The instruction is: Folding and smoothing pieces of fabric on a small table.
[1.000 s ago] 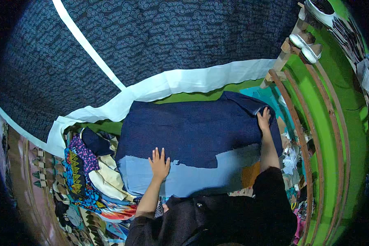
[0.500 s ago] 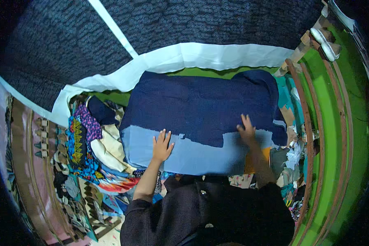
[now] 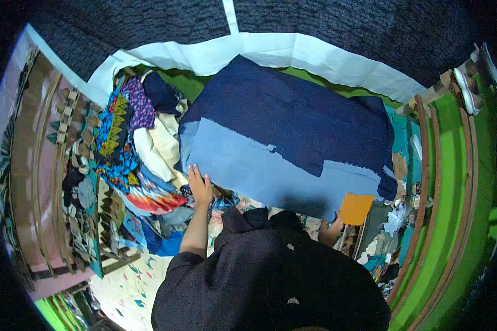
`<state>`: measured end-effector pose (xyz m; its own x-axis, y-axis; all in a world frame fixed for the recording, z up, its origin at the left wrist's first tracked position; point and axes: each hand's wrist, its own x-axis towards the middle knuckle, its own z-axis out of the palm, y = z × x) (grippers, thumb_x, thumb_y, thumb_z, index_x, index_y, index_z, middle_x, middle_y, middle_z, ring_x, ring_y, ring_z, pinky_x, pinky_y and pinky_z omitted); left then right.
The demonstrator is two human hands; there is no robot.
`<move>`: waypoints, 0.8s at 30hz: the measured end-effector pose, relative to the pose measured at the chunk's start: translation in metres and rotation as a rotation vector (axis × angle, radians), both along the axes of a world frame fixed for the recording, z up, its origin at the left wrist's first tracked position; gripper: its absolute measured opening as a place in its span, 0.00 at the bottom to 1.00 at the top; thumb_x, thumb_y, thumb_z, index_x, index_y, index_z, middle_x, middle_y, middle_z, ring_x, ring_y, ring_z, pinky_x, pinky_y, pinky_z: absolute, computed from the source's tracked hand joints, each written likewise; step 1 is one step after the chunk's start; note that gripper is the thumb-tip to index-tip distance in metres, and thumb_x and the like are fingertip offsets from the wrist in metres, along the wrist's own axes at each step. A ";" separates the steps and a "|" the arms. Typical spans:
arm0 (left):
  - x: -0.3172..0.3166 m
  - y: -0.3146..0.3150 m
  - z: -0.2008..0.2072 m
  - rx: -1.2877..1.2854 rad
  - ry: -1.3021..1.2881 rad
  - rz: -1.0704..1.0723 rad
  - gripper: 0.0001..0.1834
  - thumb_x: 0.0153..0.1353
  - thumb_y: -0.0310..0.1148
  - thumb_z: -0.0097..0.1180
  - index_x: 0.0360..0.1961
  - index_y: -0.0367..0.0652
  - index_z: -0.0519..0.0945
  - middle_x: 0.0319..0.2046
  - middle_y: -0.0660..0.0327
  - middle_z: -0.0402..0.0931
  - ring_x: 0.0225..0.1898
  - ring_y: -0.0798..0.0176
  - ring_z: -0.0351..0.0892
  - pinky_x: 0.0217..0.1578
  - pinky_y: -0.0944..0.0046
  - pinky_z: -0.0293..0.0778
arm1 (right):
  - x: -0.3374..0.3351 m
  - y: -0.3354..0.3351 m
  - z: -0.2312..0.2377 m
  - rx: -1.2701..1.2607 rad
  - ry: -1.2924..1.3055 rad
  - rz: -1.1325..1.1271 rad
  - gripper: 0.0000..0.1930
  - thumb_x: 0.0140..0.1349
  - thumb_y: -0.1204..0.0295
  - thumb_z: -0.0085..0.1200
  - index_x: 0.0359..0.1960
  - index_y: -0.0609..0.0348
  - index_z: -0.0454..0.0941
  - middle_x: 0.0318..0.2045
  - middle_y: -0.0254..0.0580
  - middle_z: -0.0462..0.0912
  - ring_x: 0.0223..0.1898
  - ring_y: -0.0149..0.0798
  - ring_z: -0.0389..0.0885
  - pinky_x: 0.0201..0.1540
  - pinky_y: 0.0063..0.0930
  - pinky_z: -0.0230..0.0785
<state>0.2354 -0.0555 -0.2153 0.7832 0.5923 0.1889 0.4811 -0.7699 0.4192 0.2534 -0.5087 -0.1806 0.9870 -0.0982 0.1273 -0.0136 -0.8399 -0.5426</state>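
Observation:
A large navy blue cloth (image 3: 292,105) lies spread over the work surface, its ragged front edge overlapping a light blue sheet of cloth (image 3: 243,157). At the left front edge of the light blue cloth, my left hand (image 3: 200,186) rests with fingers stretched and spread. My right hand (image 3: 331,229) is at the front edge of the same cloth, thumb and fingers apart, beside a flat orange piece (image 3: 356,209). Part of that hand is in shadow, and I see nothing held in it.
Patterned and cream cloths (image 3: 159,143) are heaped on the left. Wooden rails (image 3: 425,198) run along the green wall on the right, with a white shoe-like object (image 3: 465,91) near their top. Fabric scraps (image 3: 384,243) lie at the right; a rack of small pieces (image 3: 74,160) stands far left.
The view has turned, so the cloths now slant down to the right. Both hands have drawn back from the navy edge to the light blue cloth's front edge. The orange piece is now fully exposed.

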 end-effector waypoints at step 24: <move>-0.084 -0.223 0.044 -0.329 -0.042 -0.841 0.32 0.48 0.36 0.57 0.55 0.44 0.61 0.54 0.48 0.58 0.55 0.44 0.56 0.54 0.48 0.55 | -0.063 -0.001 0.008 0.042 0.388 0.119 0.17 0.43 0.60 0.58 0.34 0.55 0.79 0.34 0.44 0.79 0.39 0.46 0.75 0.48 0.34 0.62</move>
